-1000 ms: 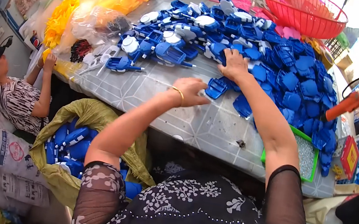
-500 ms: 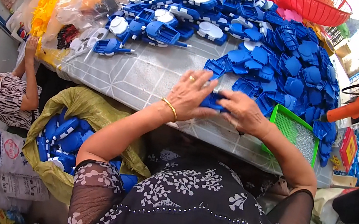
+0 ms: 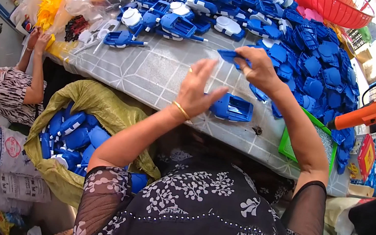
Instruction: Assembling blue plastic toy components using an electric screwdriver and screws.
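My right hand pinches a flat blue plastic cover above the table, in front of the heap of loose blue plastic shells. My left hand is open, fingers spread, its thumb at the left end of a blue plastic casing. That casing lies on the table's near edge with its hollow side up. Beyond my hands spreads a pile of blue and white toy-like assemblies, some with round white discs.
A green tray of small metal pieces sits at right, near an orange electric screwdriver. A red basket stands at the far right. Below left is a yellow-green sack of blue parts. Another person works at left.
My hands have parted. The blue casing between them now rests on the table, and my right hand has moved up to the heap and holds a blue cover. My left hand has opened.
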A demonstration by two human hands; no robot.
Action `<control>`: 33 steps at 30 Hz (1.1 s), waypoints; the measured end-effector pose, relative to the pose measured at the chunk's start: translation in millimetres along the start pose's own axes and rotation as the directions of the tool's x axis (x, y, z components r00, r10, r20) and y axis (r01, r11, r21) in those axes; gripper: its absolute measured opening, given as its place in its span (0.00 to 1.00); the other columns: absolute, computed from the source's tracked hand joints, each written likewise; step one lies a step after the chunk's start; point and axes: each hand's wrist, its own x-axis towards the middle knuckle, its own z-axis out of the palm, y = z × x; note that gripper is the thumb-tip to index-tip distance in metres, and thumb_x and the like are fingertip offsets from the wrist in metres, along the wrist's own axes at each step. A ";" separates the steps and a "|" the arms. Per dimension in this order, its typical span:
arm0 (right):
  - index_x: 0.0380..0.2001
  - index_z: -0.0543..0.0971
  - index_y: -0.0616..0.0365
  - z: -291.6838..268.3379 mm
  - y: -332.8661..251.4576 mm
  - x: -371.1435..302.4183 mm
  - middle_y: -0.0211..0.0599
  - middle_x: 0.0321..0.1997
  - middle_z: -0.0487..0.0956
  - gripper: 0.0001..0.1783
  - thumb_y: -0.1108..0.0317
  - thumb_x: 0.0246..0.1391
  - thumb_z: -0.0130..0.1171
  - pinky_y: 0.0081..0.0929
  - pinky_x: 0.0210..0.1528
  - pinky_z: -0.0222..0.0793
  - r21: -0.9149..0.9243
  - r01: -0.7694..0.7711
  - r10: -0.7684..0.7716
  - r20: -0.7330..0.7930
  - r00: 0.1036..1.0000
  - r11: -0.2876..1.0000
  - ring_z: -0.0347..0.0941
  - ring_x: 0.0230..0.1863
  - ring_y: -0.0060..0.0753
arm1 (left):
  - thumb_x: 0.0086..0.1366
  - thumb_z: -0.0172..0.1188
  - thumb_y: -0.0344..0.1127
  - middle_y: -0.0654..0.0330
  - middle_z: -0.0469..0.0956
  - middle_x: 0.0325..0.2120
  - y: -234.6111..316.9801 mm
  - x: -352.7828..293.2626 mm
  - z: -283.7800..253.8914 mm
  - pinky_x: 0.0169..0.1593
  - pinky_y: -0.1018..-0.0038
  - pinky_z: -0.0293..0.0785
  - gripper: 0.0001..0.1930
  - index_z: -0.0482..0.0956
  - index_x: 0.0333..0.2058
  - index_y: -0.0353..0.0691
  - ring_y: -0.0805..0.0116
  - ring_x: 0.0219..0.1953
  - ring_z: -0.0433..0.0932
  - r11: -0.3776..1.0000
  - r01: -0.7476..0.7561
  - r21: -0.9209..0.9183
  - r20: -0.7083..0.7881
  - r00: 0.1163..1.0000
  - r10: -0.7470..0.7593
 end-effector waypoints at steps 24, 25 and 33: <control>0.53 0.81 0.61 -60.1 -75.4 -112.6 0.46 0.55 0.81 0.27 0.61 0.51 0.75 0.39 0.57 0.76 0.172 -0.080 0.096 -0.087 0.992 0.982 0.79 0.56 0.47 | 0.50 0.79 0.58 0.52 0.78 0.52 5.3 27.7 -13.1 0.59 0.63 0.73 0.44 0.76 0.60 0.36 0.57 0.55 0.77 0.994 0.040 -0.102 0.528 0.849 0.020; 0.53 0.81 0.60 -52.7 -75.6 -117.9 0.47 0.55 0.82 0.27 0.61 0.51 0.76 0.39 0.58 0.75 0.172 -0.103 0.116 -0.063 0.991 0.980 0.79 0.56 0.48 | 0.44 0.75 0.73 0.45 0.77 0.53 -0.6 14.1 -9.0 0.60 0.56 0.71 0.52 0.77 0.58 0.34 0.46 0.57 0.75 0.990 -0.140 -0.003 0.477 0.870 0.125; 0.53 0.82 0.57 -17.5 -65.0 -120.9 0.43 0.55 0.82 0.27 0.58 0.52 0.74 0.41 0.58 0.73 0.060 -0.049 0.050 -0.009 0.999 0.997 0.78 0.55 0.47 | 0.49 0.76 0.57 0.50 0.77 0.52 -11.5 -18.7 1.2 0.61 0.57 0.66 0.42 0.74 0.58 0.39 0.47 0.56 0.73 0.976 -0.203 0.076 0.441 0.885 0.150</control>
